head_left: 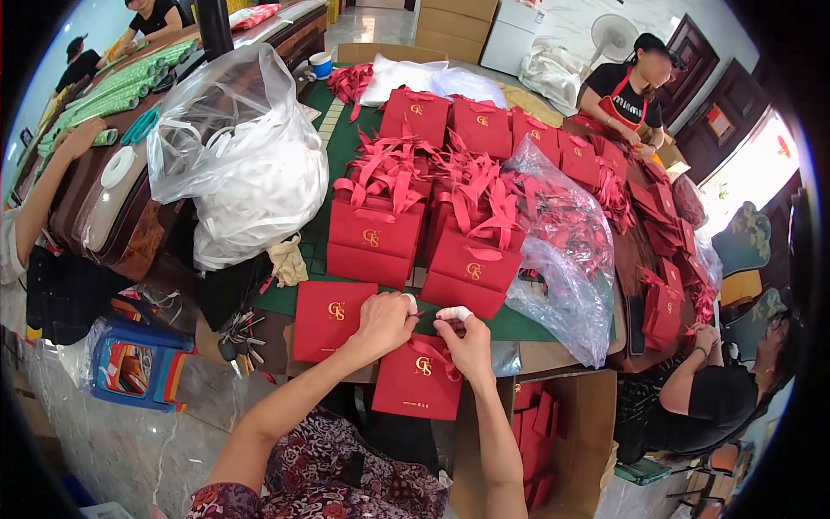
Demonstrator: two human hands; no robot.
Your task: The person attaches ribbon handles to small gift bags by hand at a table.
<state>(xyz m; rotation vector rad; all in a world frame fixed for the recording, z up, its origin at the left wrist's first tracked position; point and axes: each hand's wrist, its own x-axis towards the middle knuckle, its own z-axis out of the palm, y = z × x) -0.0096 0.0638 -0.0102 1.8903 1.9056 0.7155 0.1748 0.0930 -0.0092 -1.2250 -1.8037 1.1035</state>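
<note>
A red paper gift bag (pixel 415 391) with a gold emblem hangs in front of me at the table's near edge. A red ribbon handle (pixel 444 355) loops across its upper front. My left hand (pixel 386 324) is closed at the bag's top left, its fingertips partly hidden. At the top right, my right hand (pixel 465 340) pinches the bag's upper edge with thumb and forefinger. White wrapping covers a finger on each hand. Left of my hands, another red bag (pixel 324 333) lies flat on the table, partly under my left hand.
Rows of upright red bags (pixel 376 238) with ribbon handles stand just beyond. Clear plastic (pixel 566 303) lies at their right; a sack of white ribbon (pixel 259 173) sits left. Below the table, a cardboard box (pixel 588 432) holds red bags. Blue stools (pixel 130 368) stand left. Other people work around the table.
</note>
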